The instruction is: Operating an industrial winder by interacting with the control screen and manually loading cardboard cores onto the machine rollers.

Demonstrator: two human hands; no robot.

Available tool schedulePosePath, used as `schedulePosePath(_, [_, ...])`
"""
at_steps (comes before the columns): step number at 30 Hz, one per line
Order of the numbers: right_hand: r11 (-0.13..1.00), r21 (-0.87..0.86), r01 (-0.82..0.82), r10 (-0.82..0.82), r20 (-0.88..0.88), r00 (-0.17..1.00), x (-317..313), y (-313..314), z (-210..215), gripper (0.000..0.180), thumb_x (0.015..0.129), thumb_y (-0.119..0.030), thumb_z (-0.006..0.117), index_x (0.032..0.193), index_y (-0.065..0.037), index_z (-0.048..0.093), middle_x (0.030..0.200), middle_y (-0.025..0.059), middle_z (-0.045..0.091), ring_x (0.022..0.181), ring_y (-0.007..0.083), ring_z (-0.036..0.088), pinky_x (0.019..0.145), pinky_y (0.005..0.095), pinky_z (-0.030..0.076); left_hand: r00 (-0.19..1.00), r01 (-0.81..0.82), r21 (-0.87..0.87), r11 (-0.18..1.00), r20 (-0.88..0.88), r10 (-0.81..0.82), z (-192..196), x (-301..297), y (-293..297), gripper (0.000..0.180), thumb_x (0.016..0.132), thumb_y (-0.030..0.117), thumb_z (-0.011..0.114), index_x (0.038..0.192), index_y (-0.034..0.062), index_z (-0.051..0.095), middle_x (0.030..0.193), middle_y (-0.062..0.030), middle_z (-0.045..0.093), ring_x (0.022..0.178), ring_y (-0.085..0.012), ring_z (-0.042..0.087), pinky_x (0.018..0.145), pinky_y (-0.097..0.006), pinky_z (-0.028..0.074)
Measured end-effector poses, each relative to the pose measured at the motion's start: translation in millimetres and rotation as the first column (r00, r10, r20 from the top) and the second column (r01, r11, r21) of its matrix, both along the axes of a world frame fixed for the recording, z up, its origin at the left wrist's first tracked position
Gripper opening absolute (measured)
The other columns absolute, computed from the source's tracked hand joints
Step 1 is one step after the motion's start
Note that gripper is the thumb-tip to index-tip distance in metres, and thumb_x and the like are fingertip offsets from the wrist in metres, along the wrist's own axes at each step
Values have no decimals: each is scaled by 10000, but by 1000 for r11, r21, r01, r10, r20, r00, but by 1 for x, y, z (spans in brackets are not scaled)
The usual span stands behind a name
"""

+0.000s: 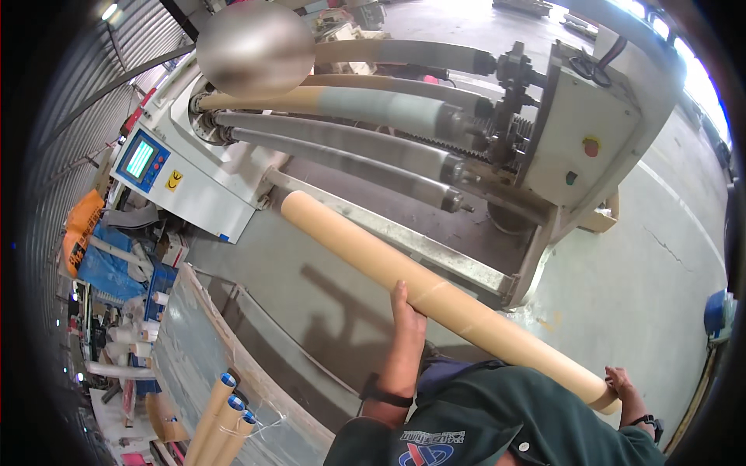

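Single view only, no second view to share scene with. Camera on my head, left of pair, wide fisheye, looks steeply down and forward. My cap (404, 446) and shoulder (536, 412) fill lower edge, very near lens. Long cardboard tube (435, 291) runs diagonally across centre, close below. Rewinding machine (404, 132) sits farther ahead, upper half. Concrete floor (645, 264) at right. Straight edges bend toward dark round rim.

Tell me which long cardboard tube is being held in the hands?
The plain tan cardboard tube lying slantwise before the machine; left hand and right hand hold it. The blue-capped tubes lie untouched.
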State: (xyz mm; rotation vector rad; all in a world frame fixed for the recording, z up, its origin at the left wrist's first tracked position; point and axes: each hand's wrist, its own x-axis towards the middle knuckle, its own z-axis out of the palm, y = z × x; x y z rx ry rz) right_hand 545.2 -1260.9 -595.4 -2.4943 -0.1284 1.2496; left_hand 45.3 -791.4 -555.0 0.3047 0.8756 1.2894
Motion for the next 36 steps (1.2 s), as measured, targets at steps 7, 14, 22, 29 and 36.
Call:
schedulePosePath(7, [990,-71,126,-114,150,982,161,-103,-59,330,866,-279,548,924,10,698,907,241,697,867,336,686,742,471,516,996,81,74,994,19,-82,-14,138,-60,567,932,425,601,1350,72,453,1298,-97,543,1212,-263,529,1036,-454,431])
schedulePosePath(14, [990,-142,8,19,191,981,310,-230,-21,344,839,-262,537,826,49,683,754,201,663,733,269,644,643,458,499,917,362,140,922,123,-379,-7,307,-138,627,855,342,723,1356,71,460,1297,-64,551,1207,-219,536,1048,-406,423])
schedulePosePath(22, [992,-123,5,14,146,989,366,-264,25,334,823,-252,544,819,45,695,732,183,661,689,254,631,594,462,482,890,443,52,895,91,-446,23,379,-149,565,880,378,720,1316,106,487,1224,-30,566,1171,-178,552,1002,-395,459])
schedulePosePath(29, [972,-197,-132,186,288,939,412,-180,24,303,821,-218,543,813,29,718,746,207,690,705,265,672,608,418,518,974,224,-44,974,-19,-225,11,387,-89,466,928,308,659,1287,65,488,1145,-83,600,1039,-205,616,880,-369,530])
schedulePosePath(36, [390,-362,-847,918,221,329,466,-160,61,259,794,-215,540,813,-33,723,833,188,701,709,313,677,653,441,509,988,95,-42,995,-115,-99,40,413,-78,549,879,225,743,1311,11,480,1217,-91,570,1008,-188,604,906,-347,503])
